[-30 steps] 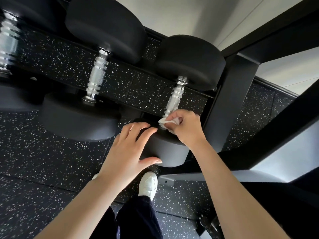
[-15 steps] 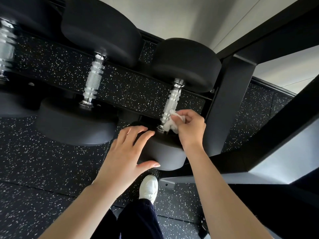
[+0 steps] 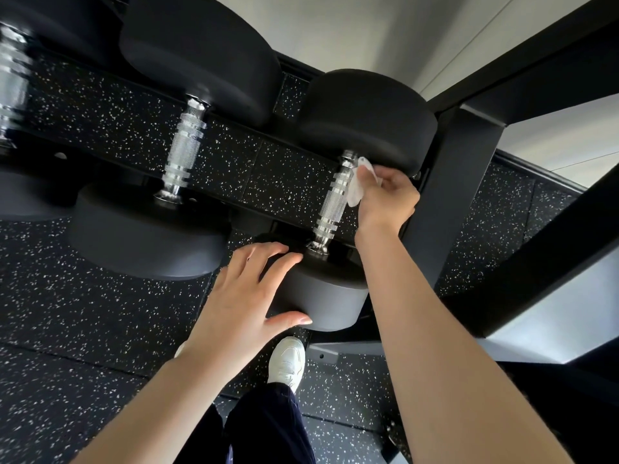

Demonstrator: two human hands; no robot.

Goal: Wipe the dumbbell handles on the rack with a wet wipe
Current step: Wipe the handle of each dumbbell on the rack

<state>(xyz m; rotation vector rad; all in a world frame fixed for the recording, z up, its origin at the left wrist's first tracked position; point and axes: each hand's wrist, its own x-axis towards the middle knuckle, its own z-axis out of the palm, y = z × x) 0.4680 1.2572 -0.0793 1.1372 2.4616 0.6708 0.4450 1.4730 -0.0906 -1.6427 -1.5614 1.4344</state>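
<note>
Black dumbbells with knurled chrome handles lie across the black rack [image 3: 449,182]. My right hand [image 3: 385,199] pinches a white wet wipe [image 3: 356,185] against the far end of the rightmost dumbbell's handle [image 3: 331,209], close to its far head. My left hand [image 3: 248,296] lies flat with straight fingers on that dumbbell's near head [image 3: 325,296], thumb along its front face. To the left sit the middle dumbbell handle [image 3: 184,152] and a third, blurred handle [image 3: 11,85] at the frame edge.
The rack's upright post and slanted braces [image 3: 536,256] stand just right of my right hand. Speckled black rubber flooring [image 3: 83,313] lies below. My white shoe [image 3: 288,360] and dark trouser leg are under the rack's front edge. A pale wall is behind.
My right hand has slid the wipe along the rightmost handle from its near end up to its far end. My left hand has stayed on the near head.
</note>
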